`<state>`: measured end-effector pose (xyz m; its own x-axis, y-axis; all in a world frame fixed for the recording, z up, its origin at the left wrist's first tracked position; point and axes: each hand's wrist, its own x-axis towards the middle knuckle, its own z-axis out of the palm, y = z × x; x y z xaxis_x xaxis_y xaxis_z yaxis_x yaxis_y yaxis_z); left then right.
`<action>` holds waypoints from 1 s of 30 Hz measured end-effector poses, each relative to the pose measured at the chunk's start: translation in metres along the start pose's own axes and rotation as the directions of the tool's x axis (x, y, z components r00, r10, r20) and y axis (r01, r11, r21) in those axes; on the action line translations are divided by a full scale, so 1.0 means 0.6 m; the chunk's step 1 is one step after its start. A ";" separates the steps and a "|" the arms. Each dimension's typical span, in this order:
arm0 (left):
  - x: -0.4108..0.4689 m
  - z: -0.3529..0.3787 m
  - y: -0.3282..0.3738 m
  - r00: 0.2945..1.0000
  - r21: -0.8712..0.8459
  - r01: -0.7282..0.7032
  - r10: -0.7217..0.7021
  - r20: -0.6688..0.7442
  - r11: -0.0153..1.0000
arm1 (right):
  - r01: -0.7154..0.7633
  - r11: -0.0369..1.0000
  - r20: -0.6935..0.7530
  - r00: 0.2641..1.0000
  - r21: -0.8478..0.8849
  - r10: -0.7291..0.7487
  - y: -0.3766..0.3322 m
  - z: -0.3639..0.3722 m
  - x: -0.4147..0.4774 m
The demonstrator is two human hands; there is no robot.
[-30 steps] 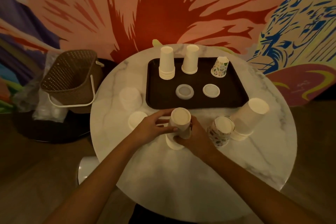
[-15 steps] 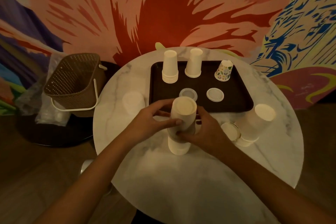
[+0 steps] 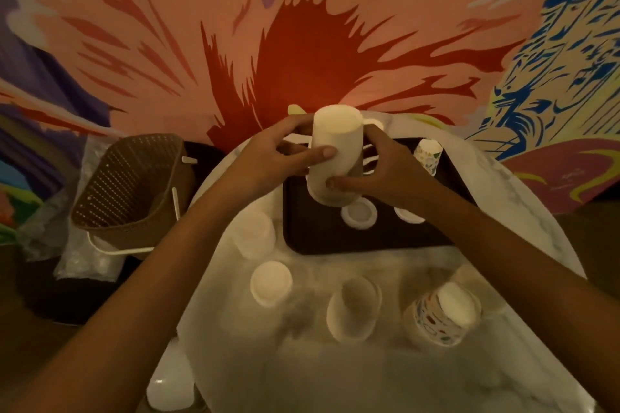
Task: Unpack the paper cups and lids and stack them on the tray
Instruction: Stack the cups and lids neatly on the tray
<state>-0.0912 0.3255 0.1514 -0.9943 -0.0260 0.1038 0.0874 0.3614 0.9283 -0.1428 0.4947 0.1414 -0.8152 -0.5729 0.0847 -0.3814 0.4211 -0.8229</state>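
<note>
White paper cups [image 3: 335,151], nested bottom-up into one stack, are held in the air over the back half of the dark brown tray [image 3: 322,241]. The left hand [image 3: 268,163] grips the upper part of the stack, with its thumb laid across the front and its fingers [image 3: 285,129] curled round the back. The right hand [image 3: 389,174] grips lower down, thumb on the front near the rim and the other fingers wrapped round the far side.

On the tray, just below the stack, lie two round white lids [image 3: 359,216]. A patterned cup [image 3: 427,156] stands upside down at the tray's right back corner.

In front of the tray, on the round marble desk [image 3: 369,372], are a pile of white lids [image 3: 271,282], a blurred translucent sleeve [image 3: 354,308] and a stack of patterned cups [image 3: 443,315]. To the left of the tray, off the desk, a brown woven basket [image 3: 131,188] sits tilted above a crumpled clear plastic bag [image 3: 84,258].
</note>
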 end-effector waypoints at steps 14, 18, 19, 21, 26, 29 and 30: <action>0.252 -0.041 -0.153 0.998 0.020 0.060 -0.060 -0.016 0.998 | -0.183 0.983 -0.097 0.978 0.018 0.184 0.116 0.039 0.272; 0.272 -0.018 -0.215 0.991 -0.025 0.136 -0.136 -0.001 0.990 | -0.263 0.963 -0.102 0.958 0.061 0.268 0.172 0.070 0.282; 0.273 -0.012 -0.229 0.988 -0.035 0.154 -0.154 0.004 0.987 | -0.280 0.958 -0.093 0.954 0.065 0.285 0.186 0.078 0.282; 0.272 0.001 -0.252 0.983 -0.015 0.184 -0.184 0.014 0.983 | -0.315 0.948 -0.059 0.947 0.046 0.317 0.212 0.093 0.279; 0.261 0.020 -0.285 0.976 0.025 0.215 -0.216 0.006 0.976 | -0.340 0.940 -0.025 0.940 0.014 0.340 0.241 0.119 0.267; 0.250 0.017 -0.276 0.964 -0.020 0.265 -0.265 -0.029 0.964 | -0.332 0.943 -0.038 0.942 0.014 0.333 0.236 0.112 0.255; 0.243 0.015 -0.268 0.959 -0.033 0.279 -0.280 -0.038 0.960 | -0.332 0.943 -0.045 0.942 0.014 0.332 0.230 0.106 0.251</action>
<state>-0.2507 0.2720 0.0143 -0.9760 -0.1611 -0.1467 -0.1911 0.3090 0.9317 -0.2903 0.4220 0.0047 -0.9145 -0.3679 -0.1683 -0.0829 0.5776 -0.8121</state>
